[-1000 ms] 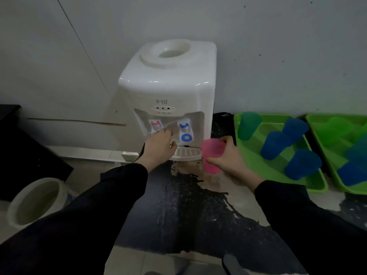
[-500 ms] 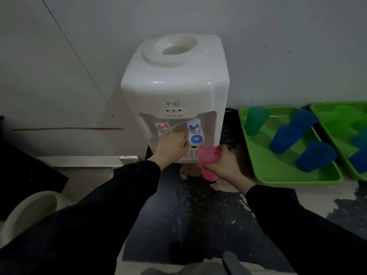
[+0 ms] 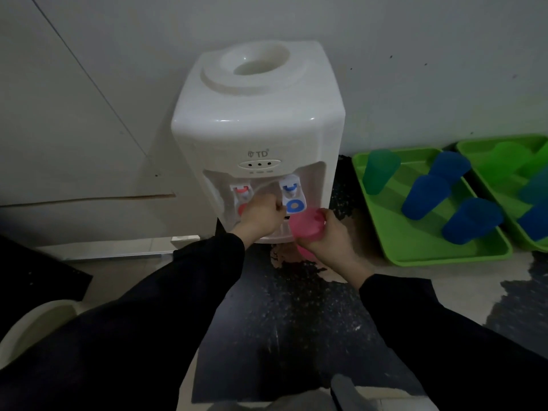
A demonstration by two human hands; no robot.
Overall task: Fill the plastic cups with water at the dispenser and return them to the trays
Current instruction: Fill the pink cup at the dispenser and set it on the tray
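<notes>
A white water dispenser [image 3: 258, 123] stands on the floor against the wall, with a red tap [image 3: 242, 194] and a blue tap [image 3: 292, 195] in its front recess. My right hand [image 3: 332, 241] grips a pink plastic cup [image 3: 304, 225], held upright just below the blue tap. My left hand [image 3: 261, 216] is inside the recess between the two taps with its fingers curled, its knuckles close to the blue tap's lever. Its fingertips are hidden. No water stream is visible.
Right of the dispenser lies a green tray [image 3: 415, 250] with a green cup [image 3: 379, 170] and three blue cups [image 3: 427, 194] upside down. A second green tray [image 3: 474, 143] with more cups is further right. A white bucket [image 3: 32, 327] sits at lower left.
My right hand has carried the pink cup left and in, from beside the drip tray to under the blue tap. My left hand has stayed in the recess.
</notes>
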